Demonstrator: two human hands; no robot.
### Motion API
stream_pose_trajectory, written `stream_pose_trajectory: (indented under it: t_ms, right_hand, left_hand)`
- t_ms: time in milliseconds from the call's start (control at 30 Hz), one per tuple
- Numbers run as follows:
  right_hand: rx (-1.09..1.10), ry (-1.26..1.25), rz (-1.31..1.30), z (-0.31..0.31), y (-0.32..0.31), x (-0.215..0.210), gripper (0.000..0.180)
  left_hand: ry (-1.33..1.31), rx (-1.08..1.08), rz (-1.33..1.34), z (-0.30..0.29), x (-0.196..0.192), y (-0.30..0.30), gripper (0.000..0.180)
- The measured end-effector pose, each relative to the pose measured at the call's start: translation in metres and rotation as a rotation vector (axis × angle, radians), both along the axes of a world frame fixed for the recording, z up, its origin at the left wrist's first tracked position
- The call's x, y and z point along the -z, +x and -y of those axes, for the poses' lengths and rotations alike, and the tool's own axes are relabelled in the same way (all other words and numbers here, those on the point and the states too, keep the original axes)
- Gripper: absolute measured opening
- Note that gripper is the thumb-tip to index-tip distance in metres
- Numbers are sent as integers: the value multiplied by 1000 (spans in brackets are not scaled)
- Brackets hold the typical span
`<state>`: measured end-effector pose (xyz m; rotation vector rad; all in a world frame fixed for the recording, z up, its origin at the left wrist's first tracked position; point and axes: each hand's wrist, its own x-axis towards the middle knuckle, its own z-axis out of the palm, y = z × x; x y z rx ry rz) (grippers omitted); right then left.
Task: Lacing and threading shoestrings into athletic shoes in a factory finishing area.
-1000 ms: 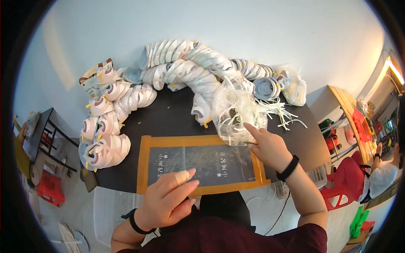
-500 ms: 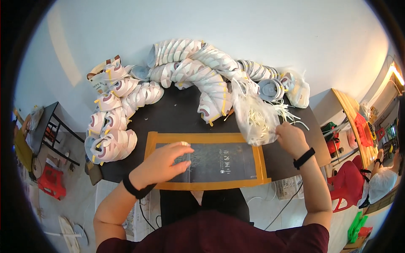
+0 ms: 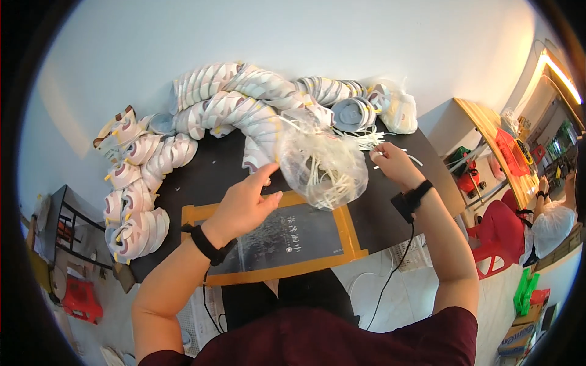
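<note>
A clear plastic bag [image 3: 351, 174] full of thin white strips [image 3: 323, 183] lies on the dark table, overlapping the far edge of the mat. My right hand [image 3: 397, 165] is just right of it, fingers pinched, with a short white end showing under the fingertips. More loose white strips [image 3: 369, 140] lie beyond that hand. Over the dark mat [image 3: 305, 235] with its orange-taped border hovers my left hand [image 3: 244, 201]. Its fingers are apart and hold nothing, the index finger pointing toward the bag and shoe uppers.
Long nested rows of pale shoe uppers [image 3: 238, 113] curve along the back of the table [image 3: 195, 158], with another stack [image 3: 143, 235] at the left. A second plastic bag [image 3: 400, 113] stands at the back right. Cables hang from both wrist straps. A person [image 3: 549, 226] sits at far right.
The view has shifted, moving the table leftward in the picture. My right hand has let go of the bag's edge and is by the loose strips. My left hand has moved toward the bag.
</note>
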<state>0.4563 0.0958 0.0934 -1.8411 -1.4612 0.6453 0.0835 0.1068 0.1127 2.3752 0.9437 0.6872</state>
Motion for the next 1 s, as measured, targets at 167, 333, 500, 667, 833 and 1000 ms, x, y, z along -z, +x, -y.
stream_pose_trajectory:
  t_ms: [167,333,500,667,833,1000]
  right_hand:
    - [9,-181,288,-34,-16,11,50]
    - [-115,-152,319,-47,-14,39,28]
    - [-101,16,100,-32,-12,3,18]
    - [-44,289,-58,-7,33,-37,14]
    - [137,438,-10,39,89,-64,10]
    - [235,334,-137,89,108,-57,5]
  left_hand:
    - [-53,26,-97,-24,5,29,69]
    - [-261,88,-96,-38,19,45,49]
    - [-16,152,-54,-29,-5,52,44]
    - [136,349,-9,-18,-32,92,50]
    - [285,499,46,-4,-39,160,58]
    - [466,615,110,12,-35,229,64]
